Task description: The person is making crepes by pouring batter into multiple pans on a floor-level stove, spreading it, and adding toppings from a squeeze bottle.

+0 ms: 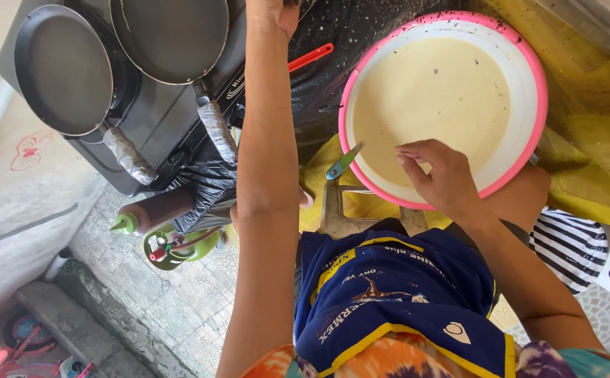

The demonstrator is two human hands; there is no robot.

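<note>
Head view: near, right hand (439, 173) pinches over the batter's near edge in the pink-rimmed basin (531, 119), ladle handle (343, 162) just left; far, left hand (271, 14) reaches past the pans (64, 68), grip unclear; judged step: scooping batter, next needs grasping the ladle.

Pink-rimmed basin (529, 133) w/ pale batter, upright; blue-handled ladle (343, 162) leaning at rim.

Grey tiled floor (200, 308), concrete step (74, 315), daylight.
</note>
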